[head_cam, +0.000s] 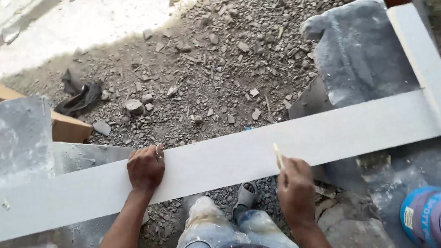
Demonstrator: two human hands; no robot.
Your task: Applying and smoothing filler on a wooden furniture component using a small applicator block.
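Seen from above, a person's paint-spattered jeans [221, 236] fill the bottom middle of the view, with 1 sandalled foot [247, 194] resting on gravel just ahead of the knees. A long, flat, pale grey board [217, 166] runs slantwise across the whole scene, from the bottom left corner up to the right edge. The left hand [145, 168] lies on the board's near edge, left of centre, fingers curled and pressed down on its surface, knuckles up. The right hand [295, 188] sits at the near edge further right, its fingers pinched shut around a thin, pale stick-like tool [278, 155] whose tip rests on the board's face. The 2 hands are well apart, with the knees between them. At the bottom right, beside the right forearm, a round blue and purple tub [435, 220] lies against the frame edge on dusty grey sheeting [375, 180]. At the left, the board's lower end rests over a grey slab [6, 137] with a brown cardboard piece [71, 127] behind it. Beyond the board stretches ground covered in grey gravel and rubble [226, 55]. A dark crumpled rag [78, 98] lies on it to the left. At the far right, a second pale board [423, 56] crosses the first one's upper end.
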